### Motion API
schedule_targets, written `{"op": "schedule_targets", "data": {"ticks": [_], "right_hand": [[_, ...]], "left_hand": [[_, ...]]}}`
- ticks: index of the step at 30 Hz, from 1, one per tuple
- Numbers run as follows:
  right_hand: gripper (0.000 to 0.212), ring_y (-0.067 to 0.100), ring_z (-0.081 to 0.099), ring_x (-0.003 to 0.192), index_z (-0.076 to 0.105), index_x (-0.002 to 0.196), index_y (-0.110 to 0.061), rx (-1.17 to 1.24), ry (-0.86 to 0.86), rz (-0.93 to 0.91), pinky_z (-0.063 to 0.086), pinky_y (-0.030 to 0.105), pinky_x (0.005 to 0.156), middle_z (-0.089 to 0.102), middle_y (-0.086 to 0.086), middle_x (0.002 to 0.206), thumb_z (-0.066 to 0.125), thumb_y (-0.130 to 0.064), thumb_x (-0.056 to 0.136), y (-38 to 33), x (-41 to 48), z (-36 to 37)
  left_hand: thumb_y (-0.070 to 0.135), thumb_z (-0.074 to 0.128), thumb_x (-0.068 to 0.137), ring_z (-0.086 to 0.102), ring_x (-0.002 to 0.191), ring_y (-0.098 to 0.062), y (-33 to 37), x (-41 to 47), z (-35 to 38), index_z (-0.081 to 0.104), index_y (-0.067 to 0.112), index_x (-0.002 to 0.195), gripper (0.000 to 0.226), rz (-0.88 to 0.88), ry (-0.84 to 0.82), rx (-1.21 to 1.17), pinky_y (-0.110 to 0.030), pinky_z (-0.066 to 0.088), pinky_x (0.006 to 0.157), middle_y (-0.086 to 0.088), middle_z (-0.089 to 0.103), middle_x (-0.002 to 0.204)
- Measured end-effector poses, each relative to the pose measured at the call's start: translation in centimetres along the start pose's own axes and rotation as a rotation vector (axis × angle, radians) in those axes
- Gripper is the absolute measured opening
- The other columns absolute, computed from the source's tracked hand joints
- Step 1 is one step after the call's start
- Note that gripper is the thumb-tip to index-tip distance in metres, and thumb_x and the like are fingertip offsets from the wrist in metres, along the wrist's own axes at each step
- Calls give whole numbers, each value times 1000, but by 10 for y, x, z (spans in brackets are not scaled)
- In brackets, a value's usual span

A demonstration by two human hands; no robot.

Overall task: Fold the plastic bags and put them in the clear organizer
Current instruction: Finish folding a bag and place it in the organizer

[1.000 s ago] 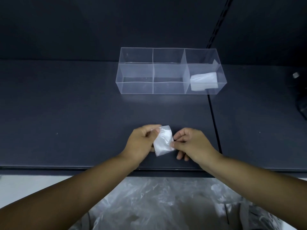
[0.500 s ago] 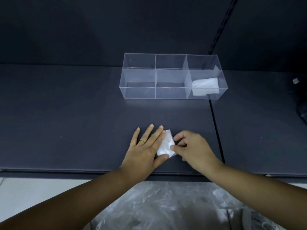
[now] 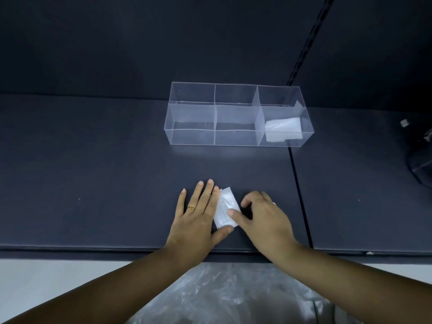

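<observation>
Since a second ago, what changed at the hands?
The left hand released its pinch and now presses flat on the folded bag, lowered onto the table; the right hand still holds its edge. The organizer and stored bag stayed put.

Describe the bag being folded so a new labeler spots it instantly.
On the dark shelf, look near the front edge, well in front of the clear organizer. A small folded bag lies flat there between the left hand and right hand. Unlike the other folded bag, in the organizer's right compartment, both hands touch it.
</observation>
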State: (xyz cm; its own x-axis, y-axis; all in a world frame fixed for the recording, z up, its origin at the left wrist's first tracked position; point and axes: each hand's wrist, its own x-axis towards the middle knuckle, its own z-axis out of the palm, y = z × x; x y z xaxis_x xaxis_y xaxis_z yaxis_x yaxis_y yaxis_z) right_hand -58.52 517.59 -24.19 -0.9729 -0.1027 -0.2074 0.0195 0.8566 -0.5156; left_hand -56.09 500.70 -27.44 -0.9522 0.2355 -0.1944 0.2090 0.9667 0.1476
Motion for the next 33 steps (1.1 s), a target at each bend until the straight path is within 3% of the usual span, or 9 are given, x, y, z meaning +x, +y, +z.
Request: {"op": "schedule_targets", "data": {"ticks": [3, 6, 10, 13, 18, 22, 25, 29, 33], "right_hand": [[20, 12, 53, 77, 56, 78, -24, -6, -44, 22, 41, 24, 62, 45, -10, 90, 68, -41, 81, -8, 6, 2], [19, 10, 55, 71, 55, 70, -24, 39, -59, 27, 44, 25, 61, 53, -9, 82, 68, -33, 81, -7, 10, -3], [22, 12, 58, 55, 57, 68, -18, 476, -182, 75, 52, 34, 61, 64, -1, 64, 75, -13, 78, -5, 17, -30], [22, 7, 52, 56, 55, 78, -19, 470, -269, -95, 45, 24, 58, 60, -6, 63, 75, -11, 78, -7, 22, -52], [36, 4, 57, 65, 57, 107, -28, 494, -376, -126, 46, 15, 67, 63, -7, 68, 76, -15, 80, -8, 40, -85], [14, 2, 54, 59, 67, 69, -20, 691, -305, 77, 42, 11, 62, 63, -8, 65, 78, -19, 78, 2, 68, -105], [15, 8, 59, 76, 70, 84, -9, 675, 62, 165, 44, 13, 69, 69, 2, 90, 77, -20, 78, 23, 111, -130], [18, 21, 63, 98, 63, 82, -8, 480, 273, 283, 50, 23, 78, 67, 10, 103, 78, -19, 79, 54, 161, -149], [22, 25, 62, 106, 71, 95, -13, 51, 255, 302, 49, 37, 94, 69, 6, 108, 76, -26, 78, 57, 186, -133]], "left_hand": [[76, -10, 77, -41, 133, -10, 1, 1, 0, -27, 21, 143, 87, -20, -3, -21, -36, -31, 107, 8, -35, 149], [80, 4, 73, -35, 134, 1, -1, 2, -7, -12, 24, 150, 96, -28, -9, -236, -29, -27, 110, 15, -25, 153], [68, 48, 78, 4, 144, 0, -5, 12, -35, 17, 26, 152, 90, -118, -22, -697, -26, -2, 118, 12, 18, 157], [61, 68, 62, 37, 131, 1, -5, 23, -62, 25, 33, 148, 100, -157, -188, -1021, -22, 29, 109, 19, 42, 141], [20, 74, 77, 67, 103, -20, -4, 49, -87, 69, 13, 111, 35, -191, -225, -1399, -23, 50, 89, -5, 73, 104], [19, 74, 80, 71, 87, -18, 5, 71, -101, 76, 13, 91, 13, -257, -40, -1525, -20, 55, 77, -4, 75, 90], [19, 73, 83, 66, 72, -4, 5, 89, -109, 73, 21, 73, 10, -252, 177, -1378, -9, 48, 66, 5, 73, 76], [28, 60, 92, 45, 122, -14, -7, 106, -102, 65, 20, 112, 21, -70, 492, -522, -24, 32, 100, 4, 57, 126], [54, 29, 96, -1, 148, -20, -18, 112, -78, 14, 21, 153, 68, 9, 243, -61, -39, -7, 118, -1, 6, 161]]}}
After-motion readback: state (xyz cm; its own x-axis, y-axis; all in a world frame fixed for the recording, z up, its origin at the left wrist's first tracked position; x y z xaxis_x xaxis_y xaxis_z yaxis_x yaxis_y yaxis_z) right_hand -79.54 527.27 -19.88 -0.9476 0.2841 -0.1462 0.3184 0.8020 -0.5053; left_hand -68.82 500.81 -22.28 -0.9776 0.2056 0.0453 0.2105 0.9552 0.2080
